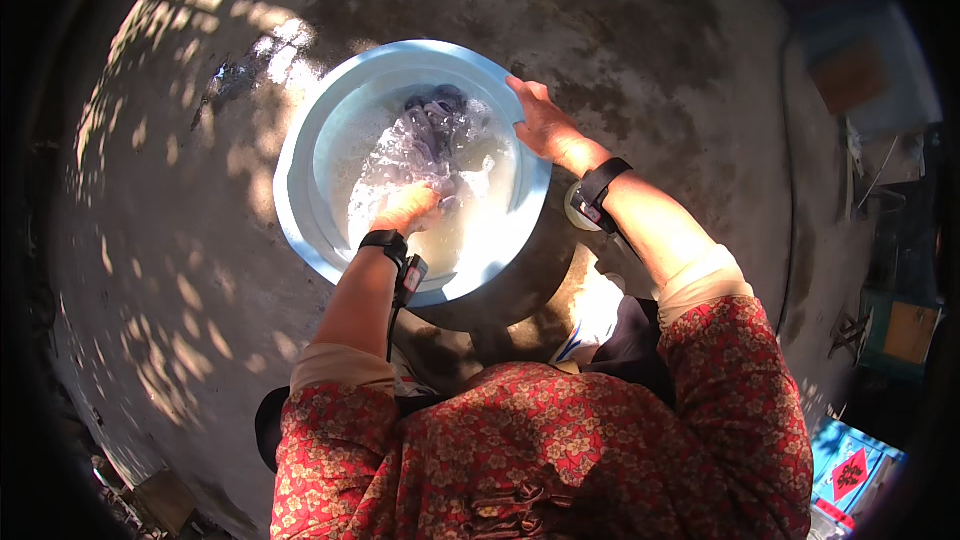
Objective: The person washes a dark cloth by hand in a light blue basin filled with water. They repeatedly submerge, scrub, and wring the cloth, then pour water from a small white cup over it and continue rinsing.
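A light blue plastic basin (294,165) stands on the ground before me, holding cloudy, sudsy water. Inside it a wet greyish-purple cloth (424,135) lies bunched and partly under water. My left hand (409,208) reaches into the basin and grips the near end of this cloth; foam and glare blur its fingertips. At the basin's right side, my right hand (546,118) holds the rim, thumb and fingers around the edge. Both wrists wear black straps with small devices attached.
Concrete ground (187,240) surrounds the basin, with dark wet patches (600,7) beyond it. A small round pale object (579,208) sits below my right wrist. A dark hose or cable (787,165) runs along the right. A blue panel (851,465) with a red diamond paper stands lower right.
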{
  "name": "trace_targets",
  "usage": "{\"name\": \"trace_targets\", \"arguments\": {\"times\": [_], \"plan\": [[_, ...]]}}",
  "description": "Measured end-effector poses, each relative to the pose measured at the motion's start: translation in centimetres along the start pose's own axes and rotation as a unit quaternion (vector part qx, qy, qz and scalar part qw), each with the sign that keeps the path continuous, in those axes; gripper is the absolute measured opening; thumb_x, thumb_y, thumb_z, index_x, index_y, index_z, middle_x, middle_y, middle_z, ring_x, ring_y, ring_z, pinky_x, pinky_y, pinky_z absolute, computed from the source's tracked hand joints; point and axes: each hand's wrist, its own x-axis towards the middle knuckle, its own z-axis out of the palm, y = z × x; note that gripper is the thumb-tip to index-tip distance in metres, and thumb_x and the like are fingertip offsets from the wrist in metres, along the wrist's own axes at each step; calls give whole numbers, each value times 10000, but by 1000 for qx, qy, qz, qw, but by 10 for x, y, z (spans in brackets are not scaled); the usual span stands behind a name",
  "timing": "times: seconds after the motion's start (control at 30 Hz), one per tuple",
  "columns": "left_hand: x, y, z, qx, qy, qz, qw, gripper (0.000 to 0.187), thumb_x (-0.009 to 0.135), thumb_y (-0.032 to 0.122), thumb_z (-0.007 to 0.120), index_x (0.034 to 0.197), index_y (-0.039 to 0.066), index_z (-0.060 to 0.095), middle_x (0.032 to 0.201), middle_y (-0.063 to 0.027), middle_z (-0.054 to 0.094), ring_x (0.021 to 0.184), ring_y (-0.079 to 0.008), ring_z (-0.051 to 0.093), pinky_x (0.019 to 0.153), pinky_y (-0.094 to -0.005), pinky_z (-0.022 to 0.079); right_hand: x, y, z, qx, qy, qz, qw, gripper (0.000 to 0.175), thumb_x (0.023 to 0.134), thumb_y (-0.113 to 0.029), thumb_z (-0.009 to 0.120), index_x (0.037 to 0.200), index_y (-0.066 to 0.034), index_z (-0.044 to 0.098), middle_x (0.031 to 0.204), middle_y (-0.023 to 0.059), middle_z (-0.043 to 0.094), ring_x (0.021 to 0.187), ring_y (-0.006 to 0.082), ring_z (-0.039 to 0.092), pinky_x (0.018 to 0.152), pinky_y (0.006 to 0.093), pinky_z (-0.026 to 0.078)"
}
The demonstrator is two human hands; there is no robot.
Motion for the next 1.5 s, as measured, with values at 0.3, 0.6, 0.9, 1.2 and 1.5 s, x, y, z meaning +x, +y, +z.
{"name": "trace_targets", "arguments": {"times": [0.3,0.6,0.9,1.2,1.5], "plan": [[-124,49,-223,-405,307,162,846,209,918,218,536,921,15,585,770,41,530,716,-43,446,663,-218,405,-3,-1,-1,41,25,-6,999,649,772,6,446,1361,-206,274,1348,119,315,1189,349,408,981,373,361],[-242,126,-347,-276,646,239,670,323,908,154,522,1197,11,541,1128,-97,595,1047,-177,561,874,-266,437,-5,0,-1,55,30,-13,998,652,768,5,456,1365,-187,276,1347,130,322,1200,338,400,977,371,364],[-74,28,-162,-501,315,41,805,248,908,271,521,972,43,592,823,1,574,705,-73,508,590,-244,417,-4,1,2,42,43,-11,998,631,782,0,437,1353,-221,287,1336,112,345,1175,337,426,969,366,369],[-69,-3,-110,-523,204,33,827,274,909,311,529,1040,79,590,885,22,597,730,-71,533,625,-225,428,-11,-15,-12,-70,43,-8,997,630,764,-148,568,1345,-167,326,1341,110,333,1207,316,392,987,415,336],[-150,90,-216,-413,237,253,842,220,917,194,502,1003,23,611,880,23,600,847,-62,511,784,-226,417,-6,-127,-47,427,-156,-319,832,530,757,-244,701,1200,-20,514,1092,90,602,1030,159,537,930,312,397]]}}
